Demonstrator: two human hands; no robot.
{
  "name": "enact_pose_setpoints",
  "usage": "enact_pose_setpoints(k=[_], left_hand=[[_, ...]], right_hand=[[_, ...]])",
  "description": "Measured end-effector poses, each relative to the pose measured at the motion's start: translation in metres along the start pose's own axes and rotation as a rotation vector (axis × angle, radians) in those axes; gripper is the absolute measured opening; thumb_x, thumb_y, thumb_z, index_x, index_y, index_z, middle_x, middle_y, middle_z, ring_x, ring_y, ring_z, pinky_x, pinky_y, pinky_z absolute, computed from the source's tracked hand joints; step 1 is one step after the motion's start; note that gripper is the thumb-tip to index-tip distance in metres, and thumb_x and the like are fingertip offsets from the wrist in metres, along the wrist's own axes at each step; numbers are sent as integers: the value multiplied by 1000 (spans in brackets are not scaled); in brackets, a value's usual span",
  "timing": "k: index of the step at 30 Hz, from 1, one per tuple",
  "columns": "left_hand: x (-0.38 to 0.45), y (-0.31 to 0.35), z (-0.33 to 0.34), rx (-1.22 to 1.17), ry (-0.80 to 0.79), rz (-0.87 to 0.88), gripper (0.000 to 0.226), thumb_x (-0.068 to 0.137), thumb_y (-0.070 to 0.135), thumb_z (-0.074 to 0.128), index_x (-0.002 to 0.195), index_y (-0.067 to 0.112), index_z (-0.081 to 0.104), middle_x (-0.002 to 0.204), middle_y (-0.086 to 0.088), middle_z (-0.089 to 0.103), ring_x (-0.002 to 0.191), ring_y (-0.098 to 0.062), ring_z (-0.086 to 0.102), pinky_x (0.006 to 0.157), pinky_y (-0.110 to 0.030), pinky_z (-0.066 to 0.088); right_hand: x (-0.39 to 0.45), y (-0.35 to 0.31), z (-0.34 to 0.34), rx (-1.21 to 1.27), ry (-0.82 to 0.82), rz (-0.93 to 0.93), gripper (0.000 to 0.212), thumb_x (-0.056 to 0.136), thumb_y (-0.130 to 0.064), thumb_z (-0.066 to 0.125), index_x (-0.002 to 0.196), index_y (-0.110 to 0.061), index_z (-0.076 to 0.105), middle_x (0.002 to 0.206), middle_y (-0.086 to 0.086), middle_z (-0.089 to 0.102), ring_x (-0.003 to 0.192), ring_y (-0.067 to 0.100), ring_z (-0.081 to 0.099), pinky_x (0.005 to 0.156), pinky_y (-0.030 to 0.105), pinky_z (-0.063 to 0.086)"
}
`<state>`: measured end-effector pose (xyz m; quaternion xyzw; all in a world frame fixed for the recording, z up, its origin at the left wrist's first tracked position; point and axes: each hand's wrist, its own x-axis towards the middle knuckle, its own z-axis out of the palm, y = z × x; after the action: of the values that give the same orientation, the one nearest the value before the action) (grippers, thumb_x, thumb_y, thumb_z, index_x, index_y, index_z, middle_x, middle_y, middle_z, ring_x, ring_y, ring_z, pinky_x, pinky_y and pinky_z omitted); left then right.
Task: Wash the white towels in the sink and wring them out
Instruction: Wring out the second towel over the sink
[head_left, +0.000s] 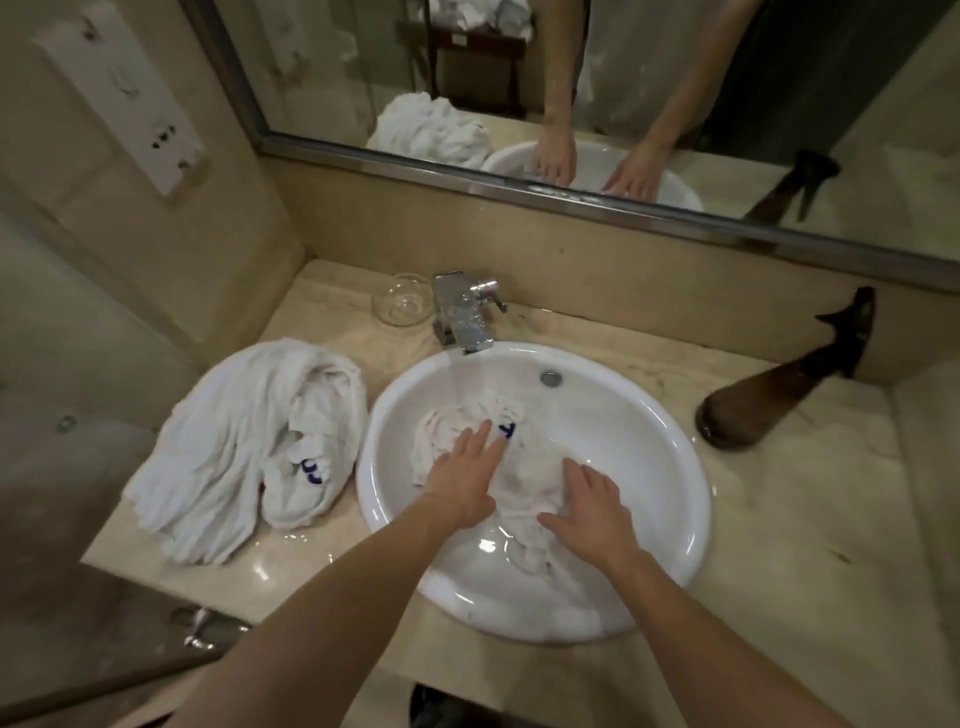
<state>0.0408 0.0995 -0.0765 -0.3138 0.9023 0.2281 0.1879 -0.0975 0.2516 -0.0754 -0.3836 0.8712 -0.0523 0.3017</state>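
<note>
A white towel (524, 480) with blue lettering lies soaked in the round white sink (670, 452), under water. My left hand (462, 478) lies flat on the towel's left part, fingers spread and pointing toward the tap. My right hand (589, 512) presses flat on its right part, fingers apart. Neither hand closes around the cloth. A heap of white towels (249, 447), one with a blue mark, rests on the counter left of the sink.
A chrome tap (465, 312) stands behind the sink, with a clear glass dish (402, 301) to its left. A dark spray bottle (779, 384) lies on the counter at the right. A mirror (571, 78) runs along the back wall. The marble counter is wet.
</note>
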Motion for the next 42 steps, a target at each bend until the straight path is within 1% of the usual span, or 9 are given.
enact_pose_setpoints(k=[4, 7, 12, 15, 18, 25, 30, 36, 42], left_hand=[[20, 1, 14, -66, 134, -160, 105, 84, 19, 71, 156, 14, -6, 165, 1, -18, 149, -27, 8, 106, -45, 43], [34, -8, 18, -6, 250, -236, 89, 84, 37, 70, 152, 13, 17, 162, -11, 11, 144, -32, 19, 111, -41, 31], [44, -43, 16, 164, 235, -117, 56, 79, 49, 73, 125, 21, 60, 156, -2, 28, 146, -24, 19, 120, -42, 11], [36, -50, 18, -88, 243, -47, 27, 81, 24, 73, 106, 17, 66, 133, -5, 58, 130, -24, 48, 118, -40, 24], [18, -54, 9, -591, 409, -144, 22, 81, 16, 76, 76, 14, 54, 76, -3, 60, 77, -24, 57, 73, -35, 45], [-24, -54, -26, -985, 541, -72, 17, 91, 15, 71, 89, 3, 58, 83, 0, 63, 75, -2, 58, 72, -19, 45], [-40, -28, -58, -1118, 530, -4, 16, 97, 16, 63, 83, 22, 57, 74, 20, 64, 75, 0, 60, 77, -25, 48], [-51, 4, -100, -1309, 526, 115, 27, 88, 33, 64, 92, 7, 58, 83, 4, 63, 82, -13, 60, 80, -42, 49], [-72, 3, -128, -1350, 495, 219, 17, 87, 29, 63, 95, 14, 60, 85, -1, 63, 83, -16, 60, 78, -34, 48]], right_hand=[[17, 15, 9, 69, 9, -1, 87, 90, -60, 58, 157, -29, 12, 160, -2, 24, 144, 29, 23, 108, 53, 37], [32, 19, 19, -11, -60, 33, 106, 79, -69, 63, 157, -30, 3, 162, -5, 15, 149, 31, 16, 111, 56, 26], [50, 13, 24, -68, 68, 7, 79, 71, -68, 70, 130, -25, 40, 126, -5, 48, 118, 23, 50, 105, 50, 26], [53, 18, 15, 118, 57, -69, 58, 66, -49, 81, 105, -18, 52, 103, -5, 51, 99, 24, 55, 90, 40, 38], [46, 23, -4, 329, 1, -124, 41, 52, -30, 78, 83, -18, 54, 85, -4, 52, 83, 21, 53, 65, 26, 36], [23, 22, -24, 298, 32, -217, 35, 47, -29, 71, 71, -24, 47, 79, -3, 52, 76, 20, 52, 62, 29, 38], [12, 14, -44, 68, -8, -97, 48, 60, -41, 78, 94, -29, 47, 95, -9, 55, 93, 19, 53, 78, 38, 38], [7, -49, -50, -41, 48, -330, 118, 64, -62, 81, 156, -35, 11, 161, -6, 20, 150, 18, 13, 120, 54, 14], [15, -81, -42, 94, 80, -249, 102, 64, -48, 86, 149, -37, 31, 130, 3, 38, 118, 31, 38, 98, 43, 44]])
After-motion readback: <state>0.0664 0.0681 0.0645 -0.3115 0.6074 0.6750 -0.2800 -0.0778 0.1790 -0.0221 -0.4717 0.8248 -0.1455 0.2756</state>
